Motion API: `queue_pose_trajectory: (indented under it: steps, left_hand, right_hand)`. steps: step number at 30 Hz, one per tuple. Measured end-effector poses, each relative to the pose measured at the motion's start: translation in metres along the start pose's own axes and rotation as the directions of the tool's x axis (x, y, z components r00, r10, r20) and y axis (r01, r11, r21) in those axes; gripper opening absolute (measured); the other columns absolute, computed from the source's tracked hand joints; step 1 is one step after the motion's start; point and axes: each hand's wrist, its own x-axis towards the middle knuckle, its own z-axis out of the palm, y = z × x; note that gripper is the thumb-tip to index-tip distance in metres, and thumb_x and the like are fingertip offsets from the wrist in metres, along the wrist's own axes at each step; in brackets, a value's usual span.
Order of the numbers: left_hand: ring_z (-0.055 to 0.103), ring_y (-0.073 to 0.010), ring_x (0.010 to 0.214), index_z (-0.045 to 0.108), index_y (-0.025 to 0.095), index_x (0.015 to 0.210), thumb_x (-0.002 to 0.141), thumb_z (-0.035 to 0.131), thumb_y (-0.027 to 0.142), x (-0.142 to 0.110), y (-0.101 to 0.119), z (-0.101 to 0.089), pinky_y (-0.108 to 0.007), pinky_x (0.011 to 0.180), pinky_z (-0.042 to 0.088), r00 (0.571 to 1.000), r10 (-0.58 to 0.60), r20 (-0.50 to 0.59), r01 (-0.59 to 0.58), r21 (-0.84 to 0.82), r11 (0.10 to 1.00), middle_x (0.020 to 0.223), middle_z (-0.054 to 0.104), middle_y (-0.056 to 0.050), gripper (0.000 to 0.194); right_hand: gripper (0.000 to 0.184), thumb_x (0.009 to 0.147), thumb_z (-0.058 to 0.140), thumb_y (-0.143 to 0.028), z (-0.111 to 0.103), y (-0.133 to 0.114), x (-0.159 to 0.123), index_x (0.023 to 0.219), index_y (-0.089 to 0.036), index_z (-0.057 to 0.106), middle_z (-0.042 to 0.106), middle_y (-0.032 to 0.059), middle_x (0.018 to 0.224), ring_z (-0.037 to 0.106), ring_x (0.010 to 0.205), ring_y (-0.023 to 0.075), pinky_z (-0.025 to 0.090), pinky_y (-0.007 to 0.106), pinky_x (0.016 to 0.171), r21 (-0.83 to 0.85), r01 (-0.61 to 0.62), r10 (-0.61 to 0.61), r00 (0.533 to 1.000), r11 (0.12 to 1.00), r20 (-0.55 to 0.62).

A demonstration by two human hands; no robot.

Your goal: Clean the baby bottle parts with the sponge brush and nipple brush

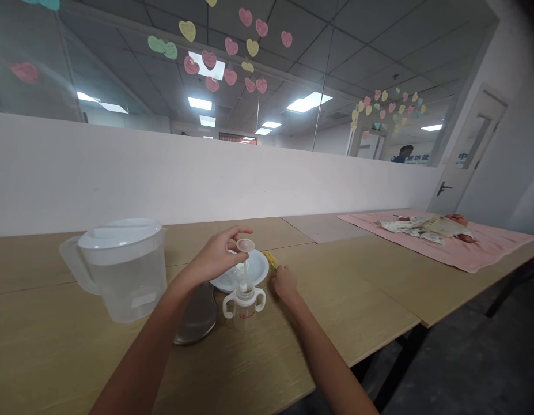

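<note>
My left hand (219,253) pinches a clear round piece (245,246) with a thin stem pointing down. It is directly above a clear baby bottle (244,311) with two white handles, which stands upright without a lid. My right hand (285,283) is closed beside the bottle, around the near end of a yellow-headed brush (270,259); its handle is mostly hidden by the fingers. Behind the bottle lies a white plate (261,268) with clear parts on it, partly covered by my left hand. A dark metal kidney-shaped tray (197,317) sits left of the bottle.
On the left stands a large clear pitcher (128,282) with a white lid. A pink cloth (461,253) at the far right carries a clothed baby doll (435,227). Behind the wooden table (348,300) rises a white wall (249,178) with windows. A person (405,153) shows beyond the glass.
</note>
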Motion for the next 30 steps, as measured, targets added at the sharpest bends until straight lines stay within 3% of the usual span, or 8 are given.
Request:
queue_pose_trajectory:
  steps: [5, 9, 13, 15, 17, 20, 24, 30]
  left_hand:
    - [0.056, -0.0186, 0.072, 0.063, 0.022, 0.093, 0.061, 0.055, 0.023, 0.0, -0.006, 0.004, -0.024, 0.059, 0.042, 0.982, -0.05, 0.184, 0.014, 0.192, 0.981, 0.076, 0.06, 0.0, 0.033]
    - [0.057, -0.0205, 0.077, 0.065, 0.023, 0.085, 0.057, 0.059, 0.026, -0.003, -0.011, 0.008, -0.024, 0.061, 0.04, 0.939, -0.117, 0.324, -0.007, 0.357, 0.934, 0.083, 0.063, -0.001, 0.029]
    - [0.057, -0.0235, 0.088, 0.068, 0.027, 0.085, 0.05, 0.068, 0.031, -0.001, -0.017, 0.007, -0.023, 0.068, 0.041, 0.912, -0.128, 0.39, 0.011, 0.288, 0.958, 0.094, 0.066, 0.001, 0.035]
    - [0.057, -0.023, 0.092, 0.067, 0.027, 0.09, 0.056, 0.065, 0.036, 0.005, -0.027, 0.008, -0.024, 0.072, 0.042, 0.928, -0.085, 0.364, 0.017, 0.184, 0.983, 0.099, 0.066, 0.0, 0.035]
    - [0.058, -0.0217, 0.093, 0.066, 0.025, 0.093, 0.069, 0.054, 0.039, 0.015, -0.046, 0.013, -0.025, 0.075, 0.042, 0.964, -0.041, 0.262, 0.003, 0.144, 0.99, 0.102, 0.065, -0.002, 0.031]
    - [0.057, -0.0213, 0.095, 0.067, 0.021, 0.091, 0.076, 0.044, 0.031, 0.029, -0.085, 0.024, -0.028, 0.083, 0.039, 0.997, 0.015, 0.076, -0.04, 0.339, 0.94, 0.1, 0.066, -0.005, 0.029]
    - [0.058, -0.0222, 0.089, 0.069, 0.021, 0.079, 0.07, 0.051, 0.025, 0.036, -0.119, 0.038, -0.029, 0.08, 0.039, 0.984, -0.038, 0.177, -0.059, 0.514, 0.856, 0.088, 0.069, -0.006, 0.021]
    - [0.057, -0.022, 0.08, 0.067, 0.022, 0.072, 0.065, 0.056, 0.018, 0.032, -0.112, 0.043, -0.028, 0.07, 0.036, 0.985, -0.085, 0.149, -0.034, 0.652, 0.757, 0.079, 0.066, -0.006, 0.014]
  right_hand:
    - [0.025, 0.077, 0.047, -0.014, 0.008, 0.002, 0.003, 0.1, -0.012, 0.056, 0.058, 0.0169, 0.101, 0.056, 0.095, 0.0243, 0.04, 0.029, 0.07, -0.036, 0.009, -0.007, 0.999, 0.999, 0.043]
    - [0.025, 0.078, 0.044, -0.012, 0.01, 0.003, 0.005, 0.1, -0.012, 0.056, 0.058, 0.0172, 0.101, 0.057, 0.094, 0.0244, 0.041, 0.029, 0.069, -0.047, 0.008, -0.006, 0.999, 0.999, 0.044]
    - [0.026, 0.077, 0.045, -0.013, 0.006, 0.001, 0.003, 0.101, -0.012, 0.056, 0.06, 0.016, 0.1, 0.058, 0.093, 0.0239, 0.042, 0.029, 0.069, -0.049, 0.004, -0.002, 0.999, 0.999, 0.046]
    - [0.026, 0.077, 0.045, -0.012, 0.004, -0.002, 0.002, 0.101, -0.012, 0.056, 0.06, 0.0157, 0.099, 0.058, 0.093, 0.0237, 0.042, 0.029, 0.07, -0.052, -0.003, 0.005, 0.999, 0.999, 0.043]
    - [0.026, 0.077, 0.045, -0.012, 0.002, -0.003, 0.001, 0.101, -0.012, 0.056, 0.06, 0.0159, 0.1, 0.057, 0.094, 0.0238, 0.043, 0.029, 0.071, -0.055, -0.008, 0.01, 0.999, 0.998, 0.035]
    - [0.027, 0.077, 0.046, -0.012, 0.0, -0.005, 0.001, 0.102, -0.012, 0.056, 0.058, 0.0168, 0.104, 0.055, 0.098, 0.0239, 0.043, 0.03, 0.073, -0.058, -0.003, 0.004, 1.0, 0.998, 0.017]
    - [0.028, 0.077, 0.045, -0.01, -0.002, -0.006, 0.0, 0.102, -0.012, 0.056, 0.059, 0.0159, 0.103, 0.058, 0.095, 0.0227, 0.044, 0.028, 0.071, -0.055, 0.004, -0.003, 1.0, 0.998, 0.03]
    - [0.025, 0.076, 0.047, -0.011, -0.001, -0.008, 0.001, 0.099, -0.014, 0.057, 0.061, 0.0142, 0.1, 0.059, 0.089, 0.0215, 0.043, 0.026, 0.067, -0.044, -0.005, 0.007, 0.999, 0.999, 0.047]
